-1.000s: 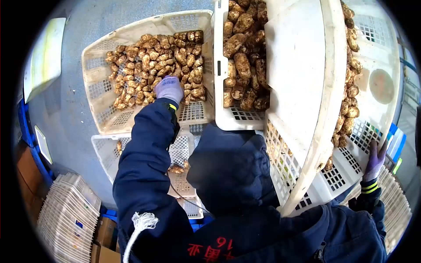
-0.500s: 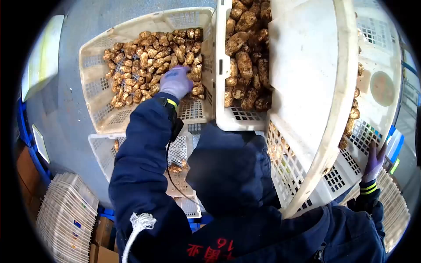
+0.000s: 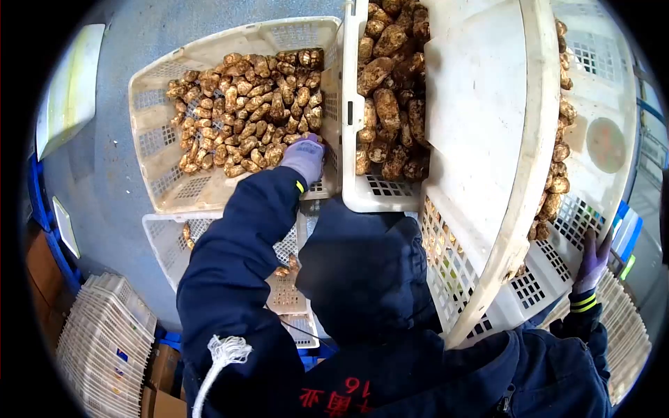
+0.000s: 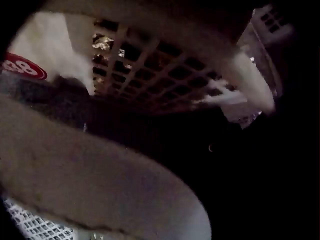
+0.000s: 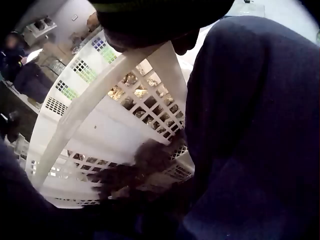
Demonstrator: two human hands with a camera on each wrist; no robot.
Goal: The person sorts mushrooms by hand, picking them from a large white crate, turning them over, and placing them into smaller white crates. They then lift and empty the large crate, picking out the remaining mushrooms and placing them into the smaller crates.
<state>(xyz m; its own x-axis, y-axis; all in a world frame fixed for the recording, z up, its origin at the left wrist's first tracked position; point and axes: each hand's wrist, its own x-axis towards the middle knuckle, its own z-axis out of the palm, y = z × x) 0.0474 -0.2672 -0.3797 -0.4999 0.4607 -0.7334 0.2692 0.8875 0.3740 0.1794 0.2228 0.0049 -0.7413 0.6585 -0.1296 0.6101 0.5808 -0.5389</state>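
Note:
My purple-gloved left hand (image 3: pixel 305 159) is at the near right corner of a low cream crate (image 3: pixel 160 198). A layer of knobbly brown-and-cream chunks (image 3: pixel 244 111) lies in that crate. The fingers point away from the head camera; whether they hold a chunk, I cannot tell. Gloved too, my right hand (image 3: pixel 592 259) grips the outer rim of a large white crate (image 3: pixel 481 83), which leans beside me. More chunks (image 3: pixel 557 167) show inside it along its left wall. In the right wrist view, dark fingers (image 5: pixel 186 44) curl at this crate's rim (image 5: pixel 80 110).
Between these two crates stands a white crate (image 3: pixel 354 139) with larger brown chunks (image 3: pixel 390 104). A lower crate (image 3: pixel 167 237) with a few pieces is nearer my body. Crates are stacked (image 3: pixel 104 341) at the lower left. A dark latticed wall (image 4: pixel 165 75) fills the left wrist view's upper part.
My left hand has drawn back from among the chunks, moving right and toward my body to the crate's near right corner. The right hand keeps its place on the rim.

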